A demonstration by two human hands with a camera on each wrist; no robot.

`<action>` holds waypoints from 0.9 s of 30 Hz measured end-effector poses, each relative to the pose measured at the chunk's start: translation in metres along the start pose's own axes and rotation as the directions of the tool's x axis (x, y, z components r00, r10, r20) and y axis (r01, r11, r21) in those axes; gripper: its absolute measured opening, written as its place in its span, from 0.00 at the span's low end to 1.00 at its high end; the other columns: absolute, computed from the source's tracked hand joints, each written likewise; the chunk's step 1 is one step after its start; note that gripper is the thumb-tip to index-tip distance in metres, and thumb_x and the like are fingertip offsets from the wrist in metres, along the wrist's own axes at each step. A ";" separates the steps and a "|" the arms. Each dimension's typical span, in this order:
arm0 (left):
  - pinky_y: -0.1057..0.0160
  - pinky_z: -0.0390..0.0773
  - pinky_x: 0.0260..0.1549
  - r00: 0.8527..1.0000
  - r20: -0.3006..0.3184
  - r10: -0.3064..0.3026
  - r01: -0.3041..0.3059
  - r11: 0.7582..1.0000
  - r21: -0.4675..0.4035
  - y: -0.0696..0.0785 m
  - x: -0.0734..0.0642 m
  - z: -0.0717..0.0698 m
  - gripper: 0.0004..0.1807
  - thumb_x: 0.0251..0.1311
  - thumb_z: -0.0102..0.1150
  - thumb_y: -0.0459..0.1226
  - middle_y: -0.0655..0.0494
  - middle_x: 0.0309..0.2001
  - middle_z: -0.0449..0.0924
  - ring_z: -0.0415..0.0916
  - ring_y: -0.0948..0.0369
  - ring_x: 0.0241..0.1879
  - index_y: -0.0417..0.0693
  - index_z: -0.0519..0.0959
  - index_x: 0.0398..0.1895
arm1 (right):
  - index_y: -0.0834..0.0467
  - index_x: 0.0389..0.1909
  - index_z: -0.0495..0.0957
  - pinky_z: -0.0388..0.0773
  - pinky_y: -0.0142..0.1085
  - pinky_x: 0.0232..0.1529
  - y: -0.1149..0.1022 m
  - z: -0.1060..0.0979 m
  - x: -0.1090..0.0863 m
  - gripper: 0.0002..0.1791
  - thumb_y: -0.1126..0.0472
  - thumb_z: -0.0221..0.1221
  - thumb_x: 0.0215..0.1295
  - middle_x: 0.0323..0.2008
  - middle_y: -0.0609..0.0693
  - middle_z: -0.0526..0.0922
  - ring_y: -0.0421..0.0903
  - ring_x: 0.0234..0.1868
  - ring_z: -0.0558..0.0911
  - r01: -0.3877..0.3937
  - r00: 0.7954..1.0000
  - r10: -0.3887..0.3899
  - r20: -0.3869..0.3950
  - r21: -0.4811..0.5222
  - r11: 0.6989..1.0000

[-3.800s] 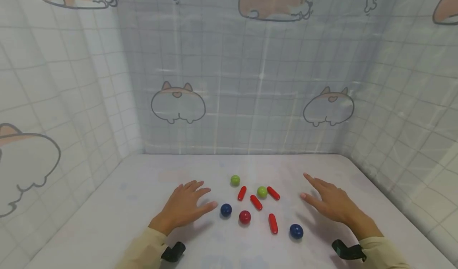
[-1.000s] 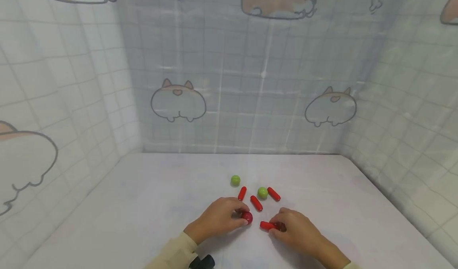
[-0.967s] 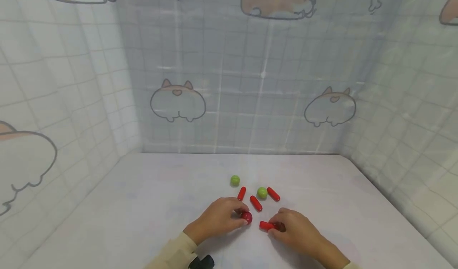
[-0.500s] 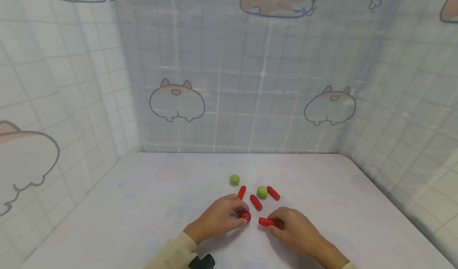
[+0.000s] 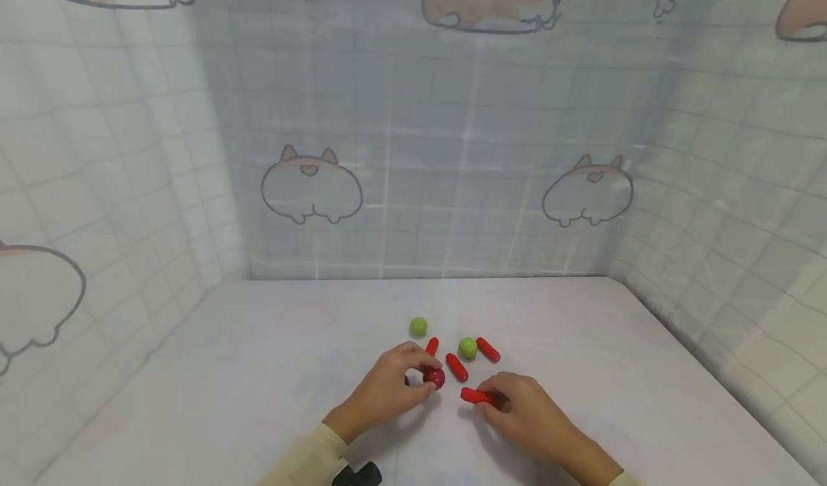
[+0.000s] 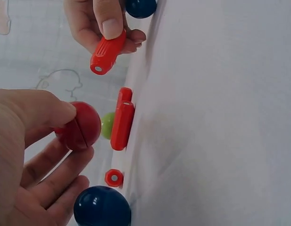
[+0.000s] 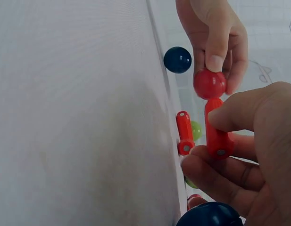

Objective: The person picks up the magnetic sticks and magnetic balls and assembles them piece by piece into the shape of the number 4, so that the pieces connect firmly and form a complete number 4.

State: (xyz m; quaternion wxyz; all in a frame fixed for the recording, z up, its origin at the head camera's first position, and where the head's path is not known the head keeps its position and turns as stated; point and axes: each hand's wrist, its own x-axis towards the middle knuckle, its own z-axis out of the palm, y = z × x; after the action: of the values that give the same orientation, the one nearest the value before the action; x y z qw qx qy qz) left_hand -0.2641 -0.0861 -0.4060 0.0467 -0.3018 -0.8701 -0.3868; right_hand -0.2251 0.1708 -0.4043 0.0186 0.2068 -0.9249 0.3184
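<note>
My left hand pinches a glossy red ball between thumb and fingers, raised over the table. A dark slit shows on the ball in the left wrist view. My right hand grips a short red rod by one side, its free end pointing left toward the ball. A small pale spot marks the rod's end face. In the head view a gap separates rod and ball. One blue ball lies on the table near my left hand, another blue ball near my right; my hands mostly hide both from the head view.
Beyond my hands, on the white table, lie two green balls and three more red rods. A patterned curtain encloses the back and sides.
From apart and empty, my hands came inward and took the red ball and the nearest red rod. Over the last half second, both rose a little, the ball also shifting slightly left.
</note>
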 end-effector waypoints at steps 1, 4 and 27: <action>0.63 0.82 0.41 1.000 -0.012 0.007 -0.007 1.000 -0.012 0.000 -0.001 0.000 0.13 0.59 0.69 0.36 0.68 0.40 0.76 0.77 0.69 0.42 0.54 0.85 0.48 | 0.51 0.42 0.86 0.81 0.30 0.38 0.000 0.000 0.000 0.11 0.55 0.70 0.60 0.34 0.35 0.81 0.35 0.31 0.77 0.002 1.000 -0.002 -0.009 -0.007 1.000; 0.62 0.83 0.43 0.998 -0.051 0.040 -0.043 0.998 -0.041 0.003 -0.002 -0.001 0.13 0.60 0.69 0.35 0.67 0.42 0.76 0.77 0.68 0.43 0.53 0.85 0.48 | 0.50 0.42 0.86 0.81 0.31 0.39 -0.002 -0.002 -0.002 0.10 0.56 0.70 0.60 0.33 0.34 0.80 0.34 0.32 0.77 -0.004 0.999 0.003 -0.047 -0.025 1.000; 0.67 0.82 0.40 0.985 -0.170 -0.037 -0.008 0.966 -0.259 0.022 -0.029 0.010 0.12 0.63 0.67 0.38 0.65 0.43 0.80 0.79 0.64 0.43 0.53 0.82 0.49 | 0.47 0.44 0.86 0.82 0.34 0.44 -0.017 0.003 -0.017 0.13 0.62 0.71 0.59 0.35 0.31 0.82 0.30 0.35 0.80 0.059 0.968 -0.051 -0.246 0.024 0.998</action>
State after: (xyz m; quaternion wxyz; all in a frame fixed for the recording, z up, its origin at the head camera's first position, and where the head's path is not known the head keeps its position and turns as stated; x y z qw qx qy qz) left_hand -0.2262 -0.0819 -0.4076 0.0795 -0.2640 -0.8070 -0.5223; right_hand -0.2026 0.1635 -0.3995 0.1383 0.1918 -0.9044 0.3551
